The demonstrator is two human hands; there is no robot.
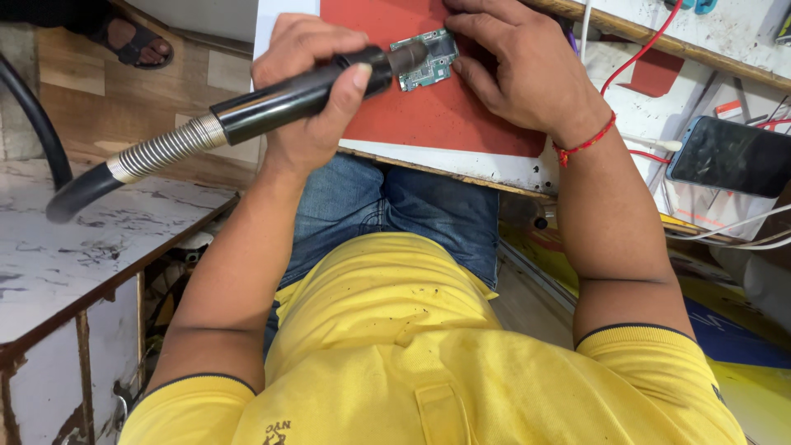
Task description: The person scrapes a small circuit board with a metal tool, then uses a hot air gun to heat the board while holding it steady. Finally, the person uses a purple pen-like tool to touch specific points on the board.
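Red mat, circuit board, phone nearby

Wood-look floor below — a worn marble-topped counter at one side.

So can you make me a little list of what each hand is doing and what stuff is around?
left hand: wrapped around a black hot-air tool, nozzle pointing at the circuit board
right hand: fingers resting on the small green circuit board
under the board: red mat on a white workbench
tool's tail: ribbed metal hose running off to the left
far right: dark phone lying among white and red cables
wrist: red thread band on the right wrist
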